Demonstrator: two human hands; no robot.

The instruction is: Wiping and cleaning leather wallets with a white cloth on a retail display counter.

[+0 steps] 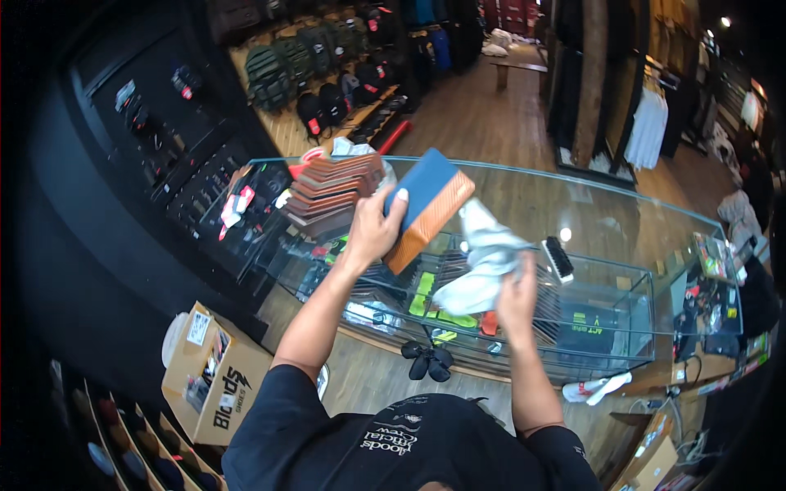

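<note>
My left hand point(377, 225) grips a flat oblong long wallet point(430, 200), blue on one half and textured tan-brown on the other. It is held tilted above a glass display counter point(622, 245), thumb on the blue side. A crumpled pale cloth point(483, 266) hangs from my right hand point(517, 299), just right of the wallet and apart from it; the cloth is slightly blurred. A black-bristled brush point(557, 259) lies on the glass to the right of the cloth. Left of the wallet, a row of brown folded pieces point(332, 192) stands on the counter.
Inside the counter are green items point(422, 295) and other goods. A cardboard box point(233, 393) stands at the lower left. A dark petal-shaped object point(427, 360) sits before the counter, and a white item point(596, 388) lies at its near right edge. Backpacks point(270, 74) fill shelves beyond.
</note>
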